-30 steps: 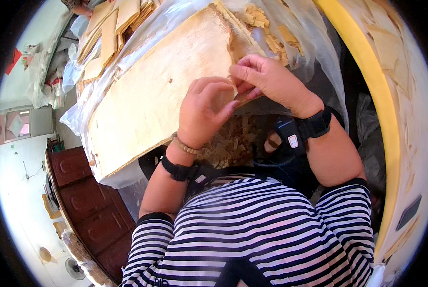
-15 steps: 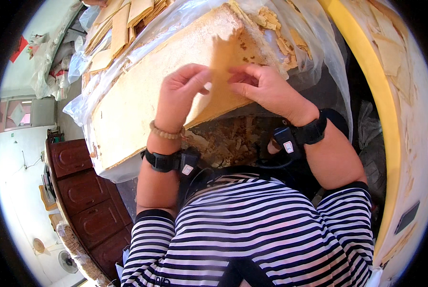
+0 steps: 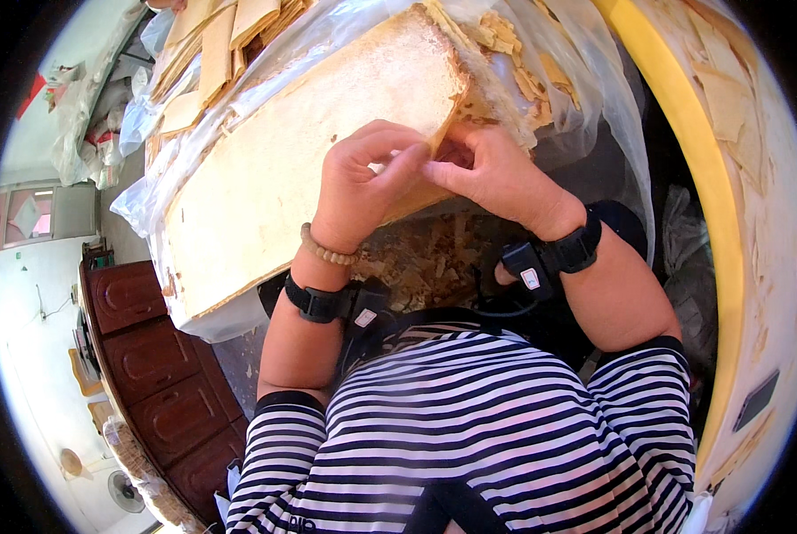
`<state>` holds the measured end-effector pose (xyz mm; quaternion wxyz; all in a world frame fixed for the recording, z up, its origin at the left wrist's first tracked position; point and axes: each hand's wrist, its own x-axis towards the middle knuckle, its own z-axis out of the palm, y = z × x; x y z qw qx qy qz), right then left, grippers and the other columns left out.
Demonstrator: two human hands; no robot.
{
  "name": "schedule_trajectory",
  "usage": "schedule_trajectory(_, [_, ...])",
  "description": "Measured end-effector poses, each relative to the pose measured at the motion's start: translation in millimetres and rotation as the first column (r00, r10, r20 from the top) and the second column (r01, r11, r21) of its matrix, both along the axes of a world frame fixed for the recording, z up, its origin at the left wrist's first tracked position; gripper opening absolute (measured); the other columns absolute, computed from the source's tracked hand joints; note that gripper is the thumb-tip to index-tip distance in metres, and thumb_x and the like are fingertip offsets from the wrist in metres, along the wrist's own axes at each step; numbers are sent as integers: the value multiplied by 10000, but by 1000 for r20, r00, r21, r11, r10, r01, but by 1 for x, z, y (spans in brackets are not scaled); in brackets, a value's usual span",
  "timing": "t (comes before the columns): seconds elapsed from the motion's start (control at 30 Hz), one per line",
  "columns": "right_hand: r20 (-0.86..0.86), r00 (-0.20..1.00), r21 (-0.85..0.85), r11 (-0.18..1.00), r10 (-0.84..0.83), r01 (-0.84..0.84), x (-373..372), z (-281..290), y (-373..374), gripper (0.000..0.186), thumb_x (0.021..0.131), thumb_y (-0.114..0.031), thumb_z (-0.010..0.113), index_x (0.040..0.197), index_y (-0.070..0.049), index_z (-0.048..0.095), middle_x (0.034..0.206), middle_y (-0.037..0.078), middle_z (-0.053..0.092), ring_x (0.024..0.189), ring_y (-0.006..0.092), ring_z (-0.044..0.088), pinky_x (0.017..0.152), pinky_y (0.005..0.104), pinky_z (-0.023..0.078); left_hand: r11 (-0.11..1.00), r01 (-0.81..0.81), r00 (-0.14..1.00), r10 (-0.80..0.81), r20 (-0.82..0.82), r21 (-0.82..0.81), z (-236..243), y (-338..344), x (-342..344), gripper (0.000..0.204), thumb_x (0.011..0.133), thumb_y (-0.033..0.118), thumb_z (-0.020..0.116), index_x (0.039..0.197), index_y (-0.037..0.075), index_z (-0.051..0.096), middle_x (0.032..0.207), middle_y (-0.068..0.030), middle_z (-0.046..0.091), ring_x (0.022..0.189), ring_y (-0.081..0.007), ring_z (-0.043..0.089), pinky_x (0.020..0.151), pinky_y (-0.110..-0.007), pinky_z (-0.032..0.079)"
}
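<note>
A broad stack of thin, pale-yellow sheets (image 3: pixel 283 178), like dried bean curd skin, lies slanted on plastic. Its near right end has a browned, ragged edge. At that end my left hand (image 3: pixel 376 173) is closed, thumb and fingertips pinching the edge of the top sheet (image 3: pixel 443 84). My right hand (image 3: pixel 501 173) is right beside it, its fingers also pinched on the same edge and partly hidden behind the raised sheet. The two sets of fingertips almost touch. Each of my wrists has a black strap with a small device; my left also wears a beaded bracelet.
Clear plastic film (image 3: pixel 594 107) spreads around and under the stack. Folded yellow strips (image 3: pixel 211 62) lie at the far left, broken flakes (image 3: pixel 505 40) at the far right. Crumbs (image 3: pixel 425 258) collect below the near edge. A yellow-edged board (image 3: pixel 723 205) runs along the right.
My left hand has moved right, up against my right hand. Between them, the small tan raised part has given way to the stack's brown edge, now between my fingers.
</note>
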<state>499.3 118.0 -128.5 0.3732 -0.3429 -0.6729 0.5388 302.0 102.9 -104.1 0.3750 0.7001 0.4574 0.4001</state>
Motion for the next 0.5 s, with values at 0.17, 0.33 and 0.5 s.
schedule_trajectory(0.17, [-32,989,-4,990,-143,143,-6,-7,-6,276,885,-127,584,1099,41,629,934,157,672,823,249,637,719,334,520,983,-37,974,76,-214,178,7,-4,16,71,881,36,709,950,29,726,929,-63,704,802,-145,667,706,-264,538])
schedule_trajectory(0.33, [6,959,-70,956,-284,283,-10,-11,-10,239,851,-142,543,872,80,631,789,301,631,748,441,640,672,462,497,864,-31,854,284,-435,503,7,-9,29,90,790,24,731,844,79,685,874,-74,686,772,-264,681,673,-329,549])
schedule_trajectory(0.5, [-14,906,-86,903,-424,421,-12,-33,-7,291,859,-155,525,771,102,628,727,313,609,695,441,637,650,474,487,853,-61,838,326,-438,519,8,-8,29,110,780,31,729,864,89,687,874,-75,684,784,-278,681,681,-347,548])
